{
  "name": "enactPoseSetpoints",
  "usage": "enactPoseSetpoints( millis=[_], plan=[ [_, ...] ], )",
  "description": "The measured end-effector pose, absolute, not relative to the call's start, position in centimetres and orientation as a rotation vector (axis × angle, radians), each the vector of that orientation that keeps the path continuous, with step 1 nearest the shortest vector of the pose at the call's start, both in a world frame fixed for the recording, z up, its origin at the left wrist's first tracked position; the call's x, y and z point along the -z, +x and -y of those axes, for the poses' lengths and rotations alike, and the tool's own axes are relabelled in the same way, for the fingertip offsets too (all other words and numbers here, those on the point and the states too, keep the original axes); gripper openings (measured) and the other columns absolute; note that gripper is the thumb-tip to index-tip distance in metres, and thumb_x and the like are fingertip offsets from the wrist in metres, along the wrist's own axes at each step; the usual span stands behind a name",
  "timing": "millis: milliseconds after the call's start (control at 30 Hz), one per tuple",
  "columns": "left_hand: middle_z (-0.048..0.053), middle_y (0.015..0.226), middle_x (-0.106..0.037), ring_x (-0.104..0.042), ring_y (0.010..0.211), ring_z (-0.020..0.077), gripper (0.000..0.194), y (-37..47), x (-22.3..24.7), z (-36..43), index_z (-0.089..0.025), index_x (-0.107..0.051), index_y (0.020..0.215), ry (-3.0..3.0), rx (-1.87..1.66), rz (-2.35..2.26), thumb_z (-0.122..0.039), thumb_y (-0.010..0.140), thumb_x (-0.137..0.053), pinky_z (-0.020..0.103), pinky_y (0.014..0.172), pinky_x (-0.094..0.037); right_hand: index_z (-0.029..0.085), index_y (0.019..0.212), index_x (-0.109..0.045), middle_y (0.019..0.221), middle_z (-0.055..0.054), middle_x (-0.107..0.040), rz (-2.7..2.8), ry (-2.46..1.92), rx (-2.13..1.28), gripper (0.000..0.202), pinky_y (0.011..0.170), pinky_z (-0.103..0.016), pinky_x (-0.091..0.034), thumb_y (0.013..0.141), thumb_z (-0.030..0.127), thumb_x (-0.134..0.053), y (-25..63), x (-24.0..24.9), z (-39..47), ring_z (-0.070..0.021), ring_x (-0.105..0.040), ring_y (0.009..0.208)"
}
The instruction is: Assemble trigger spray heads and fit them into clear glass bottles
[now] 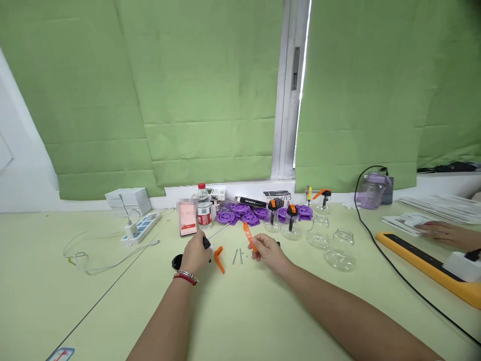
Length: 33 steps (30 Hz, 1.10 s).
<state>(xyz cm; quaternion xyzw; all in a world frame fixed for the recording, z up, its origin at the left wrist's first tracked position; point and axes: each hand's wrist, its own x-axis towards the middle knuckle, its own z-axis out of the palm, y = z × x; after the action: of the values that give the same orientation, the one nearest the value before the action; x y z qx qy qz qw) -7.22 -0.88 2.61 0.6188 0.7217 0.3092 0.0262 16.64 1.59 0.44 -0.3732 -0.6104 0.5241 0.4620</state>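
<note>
My left hand (197,254) is closed around a black piece (206,242) with a thin metal rod (218,231) angled up to the right; the fingers hide most of it. My right hand (267,250) pinches a flat orange strip (248,234) with pale markings, held nearly upright. On the table between the hands lie a bent orange handle (219,259) and two long screws (238,256) with tiny bits beside them. A round black part (177,261) sits by my left wrist.
Behind the hands are purple plastic parts (240,211), a red-capped bottle (204,208) and a phone (187,218). Clear jars (339,250) stand right, several with black-and-orange tops. A power strip (141,229) lies left. A co-worker's hand (447,232) rests on papers beyond a black cable (379,248).
</note>
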Motion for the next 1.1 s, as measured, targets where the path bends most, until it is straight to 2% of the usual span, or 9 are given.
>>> enactPoseSetpoints(
  millis=[133, 267, 433, 700, 900, 1100],
  plan=[
    [0.0, 0.072, -0.057, -0.052, 0.064, 0.0151, 0.019, -5.2, -2.3, 1.3, -0.022, -0.051, 0.085, 1.952, -1.154, -1.867, -0.025, 0.067, -0.058, 0.023, 0.057, -0.037, 0.018, 0.078, -0.048, 0.07, 0.001, -0.059, 1.317, -0.81, -1.471, 0.034, 0.049, -0.023, -0.032, 0.077, 0.051, -0.056, 19.8, -0.3, -0.8, -0.0067, -0.044, 0.046],
    [-0.002, 0.071, -0.053, -0.047, 0.058, 0.0117, 0.02, -2.3, -1.6, 1.7, -0.022, -0.051, 0.083, 1.86, -1.151, -1.574, -0.027, 0.065, -0.059, 0.021, 0.051, -0.039, 0.019, 0.076, -0.046, 0.066, 0.003, -0.056, 1.177, -0.767, -1.603, 0.033, 0.049, -0.023, -0.029, 0.075, 0.048, -0.06, 21.9, 1.0, -0.1, -0.0048, -0.039, 0.042],
    [-0.003, 0.068, -0.051, -0.045, 0.054, 0.0096, 0.021, 0.2, -1.0, 2.3, -0.021, -0.053, 0.08, 1.761, -1.157, -1.476, -0.026, 0.062, -0.061, 0.018, 0.045, -0.038, 0.02, 0.076, -0.043, 0.061, 0.006, -0.053, 1.092, -0.767, -1.739, 0.035, 0.047, -0.022, -0.026, 0.072, 0.047, -0.065, 22.7, 2.5, 0.7, -0.0045, -0.037, 0.041],
    [-0.002, 0.069, -0.051, -0.046, 0.052, 0.0088, 0.02, 0.8, -0.4, 2.2, -0.02, -0.055, 0.08, 1.751, -1.161, -1.486, -0.022, 0.061, -0.061, 0.018, 0.042, -0.038, 0.019, 0.075, -0.043, 0.057, 0.006, -0.053, 1.146, -0.771, -1.784, 0.039, 0.044, -0.022, -0.025, 0.07, 0.051, -0.066, 22.3, 2.1, 1.3, -0.004, -0.034, 0.038],
    [-0.003, 0.072, -0.046, -0.043, 0.054, 0.008, 0.036, 1.0, -0.5, 2.3, -0.019, -0.053, 0.087, 1.629, -1.106, -1.37, -0.03, 0.058, -0.07, 0.019, 0.043, -0.039, 0.019, 0.075, -0.043, 0.056, 0.006, -0.052, 1.163, -0.766, -1.795, 0.039, 0.044, -0.022, -0.026, 0.071, 0.052, -0.064, 22.4, 2.2, 1.3, -0.0042, -0.034, 0.038],
    [-0.001, 0.079, -0.048, -0.044, 0.067, 0.0112, 0.048, 1.8, -1.1, 3.0, -0.019, -0.055, 0.092, 1.579, -1.13, -1.174, -0.031, 0.051, -0.078, 0.022, 0.057, -0.041, 0.02, 0.08, -0.045, 0.055, 0.006, -0.052, 1.243, -0.761, -1.803, 0.039, 0.042, -0.022, -0.024, 0.073, 0.053, -0.062, 22.2, 2.5, 1.4, -0.0042, -0.034, 0.036]
  ],
)
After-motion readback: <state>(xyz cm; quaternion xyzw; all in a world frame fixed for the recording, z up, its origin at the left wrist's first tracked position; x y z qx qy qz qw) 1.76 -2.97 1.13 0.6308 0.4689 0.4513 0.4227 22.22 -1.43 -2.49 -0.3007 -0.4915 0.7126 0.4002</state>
